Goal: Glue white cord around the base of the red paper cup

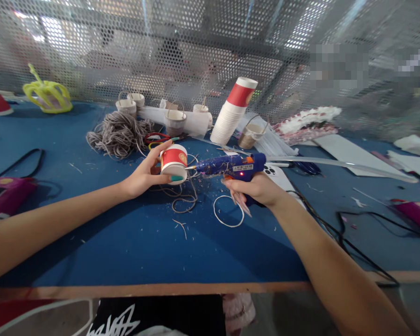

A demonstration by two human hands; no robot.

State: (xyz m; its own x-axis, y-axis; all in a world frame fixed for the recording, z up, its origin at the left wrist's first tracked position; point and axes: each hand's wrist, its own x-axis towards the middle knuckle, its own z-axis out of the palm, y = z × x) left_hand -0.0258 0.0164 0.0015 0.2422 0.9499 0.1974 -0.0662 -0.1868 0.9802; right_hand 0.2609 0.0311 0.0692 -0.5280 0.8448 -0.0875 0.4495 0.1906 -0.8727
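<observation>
Gripping a short red-and-white paper cup (174, 163) on its side above the blue table (126, 242), the left hand (143, 175) wraps fingers around it; its inside faces away, contents unseen. The right hand (255, 189) clenches a blue glue gun (231, 166), nozzle just beside the cup's rim. A tilted stack of cups (233, 112) stands behind, near small handled baskets (175, 121) and a grey cord tangle (119, 133). Mesh blurs everything beyond.

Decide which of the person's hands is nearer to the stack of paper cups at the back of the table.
Right. The right hand, holding the glue gun, lies just below the stack of paper cups; the left hand, gripping a cut cup, sits farther left.
</observation>
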